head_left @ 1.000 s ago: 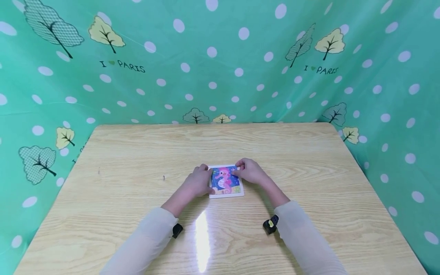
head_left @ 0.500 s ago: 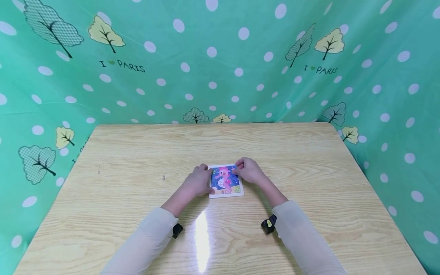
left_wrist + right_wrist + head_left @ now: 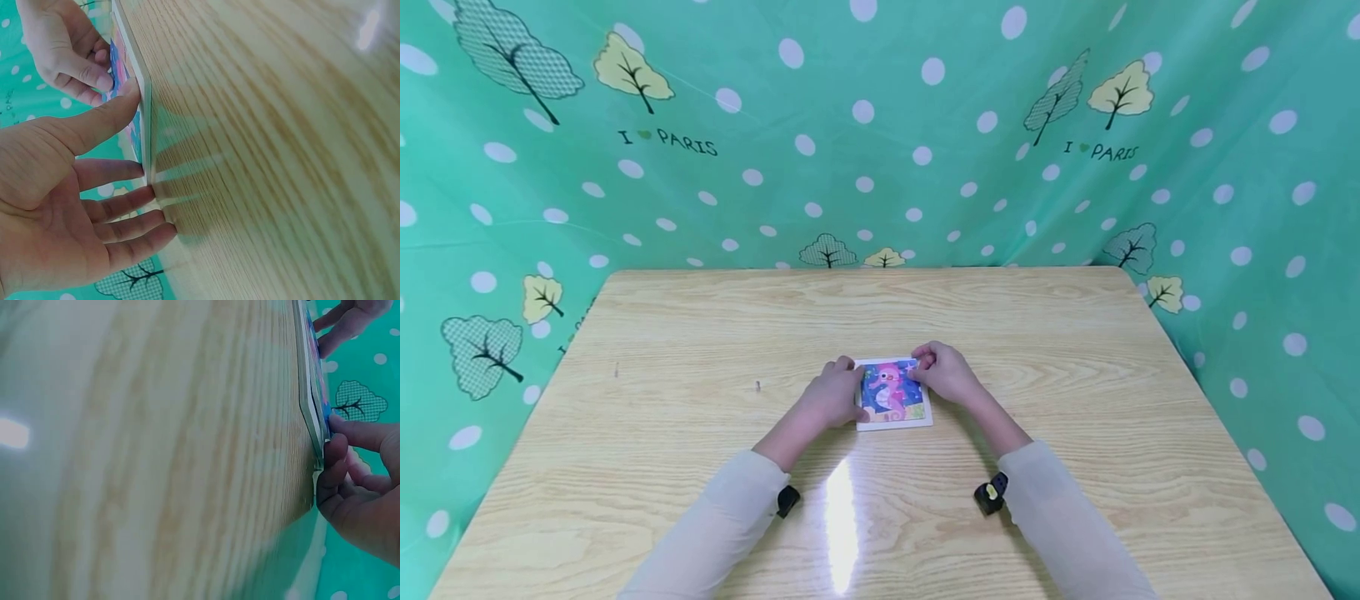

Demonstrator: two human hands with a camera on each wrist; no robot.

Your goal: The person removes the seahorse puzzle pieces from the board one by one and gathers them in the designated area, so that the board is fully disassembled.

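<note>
Hands meet over a small square seahorse puzzle (image 3: 892,395) that lies flat on the wooden surface (image 3: 1075,350), a little nearer than its middle. From the head view I see my left hand (image 3: 835,396) resting against the puzzle's left edge. The left wrist view shows its fingers (image 3: 128,209) straight and relaxed, with fingertips down on the wood just beside the white frame and the thumb laid onto the picture face; it grips nothing. My right hand (image 3: 946,372) sits at the far right corner of the puzzle. Its fingers (image 3: 337,459) are curled, and the thumb and forefinger look to be pinching at a piece near that corner, though I cannot tell the piece itself apart from the rest of the picture. Cream sleeves (image 3: 1060,517) cover both forearms. Green spotted cloth (image 3: 880,125) hangs behind and to both sides.
</note>
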